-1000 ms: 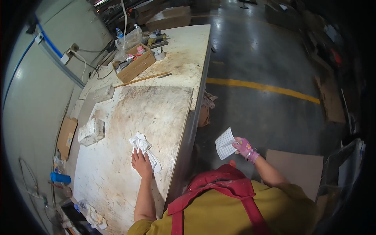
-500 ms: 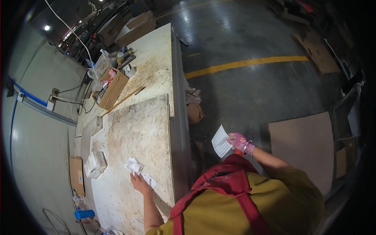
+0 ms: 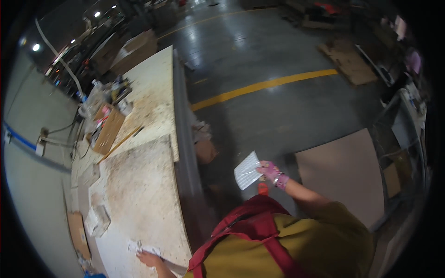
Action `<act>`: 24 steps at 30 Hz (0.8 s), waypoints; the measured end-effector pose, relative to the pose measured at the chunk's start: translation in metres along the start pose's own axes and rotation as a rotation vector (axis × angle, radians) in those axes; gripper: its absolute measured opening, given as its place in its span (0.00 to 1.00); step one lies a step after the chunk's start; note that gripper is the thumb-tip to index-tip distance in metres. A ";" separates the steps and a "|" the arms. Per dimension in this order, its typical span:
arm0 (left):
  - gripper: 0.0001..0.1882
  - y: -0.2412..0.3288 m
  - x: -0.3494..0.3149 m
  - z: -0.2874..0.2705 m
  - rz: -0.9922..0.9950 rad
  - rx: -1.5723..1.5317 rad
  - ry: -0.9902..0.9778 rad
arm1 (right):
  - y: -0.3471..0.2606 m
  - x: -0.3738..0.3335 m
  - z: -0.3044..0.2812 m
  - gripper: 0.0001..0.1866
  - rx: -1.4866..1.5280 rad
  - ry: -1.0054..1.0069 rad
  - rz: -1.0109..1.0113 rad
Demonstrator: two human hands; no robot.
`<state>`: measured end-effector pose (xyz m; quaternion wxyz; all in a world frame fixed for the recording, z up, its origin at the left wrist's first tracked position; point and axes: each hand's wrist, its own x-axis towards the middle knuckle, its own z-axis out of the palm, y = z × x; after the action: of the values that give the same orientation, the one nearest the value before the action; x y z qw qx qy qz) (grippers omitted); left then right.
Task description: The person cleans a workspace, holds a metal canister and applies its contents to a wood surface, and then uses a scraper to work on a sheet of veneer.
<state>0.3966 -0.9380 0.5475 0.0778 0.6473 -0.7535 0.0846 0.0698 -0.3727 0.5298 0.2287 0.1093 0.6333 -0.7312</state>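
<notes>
The view has swung right, so the bare left hand point(image 3: 148, 259) and white cloth point(image 3: 135, 246) on the stained worktable point(image 3: 139, 199) sit lower than 0.5 seconds earlier; how far those fingers close cannot be told. The gloved right hand point(image 3: 271, 173) still pinches 1 white patterned sheet point(image 3: 248, 170) above the floor point(image 3: 273, 111), so both hands seem occupied with the same 2 things.

Grey floor point(image 3: 264, 113) with yellow line point(image 3: 264, 86), pale wall point(image 3: 32, 190), bright lights point(image 3: 36, 47)
</notes>
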 end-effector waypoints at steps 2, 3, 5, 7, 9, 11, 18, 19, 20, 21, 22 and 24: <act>0.23 -0.008 0.004 0.020 0.048 0.037 0.017 | 0.008 0.013 0.002 0.15 -0.010 -0.042 0.054; 0.23 -0.004 -0.002 0.017 0.099 0.053 0.111 | 0.008 0.013 0.005 0.14 -0.114 0.017 -0.007; 0.23 -0.011 -0.004 0.020 0.125 0.071 0.213 | 0.005 0.016 0.016 0.14 -0.074 0.011 0.033; 0.23 -0.005 -0.003 0.019 0.109 0.080 0.240 | -0.003 0.014 0.017 0.14 -0.083 -0.029 0.014; 0.24 -0.008 -0.002 0.022 0.083 0.069 0.175 | -0.004 0.016 0.020 0.14 -0.097 -0.087 -0.002; 0.24 -0.021 0.001 0.034 0.128 0.109 0.230 | 0.001 0.022 0.024 0.19 -0.132 -0.070 -0.006; 0.23 0.016 0.013 0.013 0.168 0.076 0.189 | -0.002 0.018 0.013 0.19 -0.168 -0.087 0.009; 0.22 0.039 0.009 -0.015 0.204 -0.022 0.063 | 0.002 0.021 0.011 0.20 -0.176 -0.060 -0.020; 0.21 0.054 0.005 -0.034 0.230 -0.118 -0.061 | 0.003 0.022 0.011 0.20 -0.187 -0.042 -0.049; 0.21 0.061 0.003 -0.035 0.225 -0.124 -0.058 | -0.001 0.021 0.013 0.20 -0.190 -0.045 -0.056; 0.21 0.071 0.002 -0.030 0.289 -0.192 -0.045 | -0.009 0.018 0.015 0.20 -0.170 -0.053 -0.054; 0.21 0.092 0.003 -0.018 0.410 -0.266 -0.027 | -0.016 0.015 0.017 0.20 -0.150 -0.057 -0.058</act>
<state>0.3058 -0.9228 0.5636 0.1333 0.4661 -0.8746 -0.0101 0.0512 -0.3904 0.5398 0.2329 0.0525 0.6823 -0.6910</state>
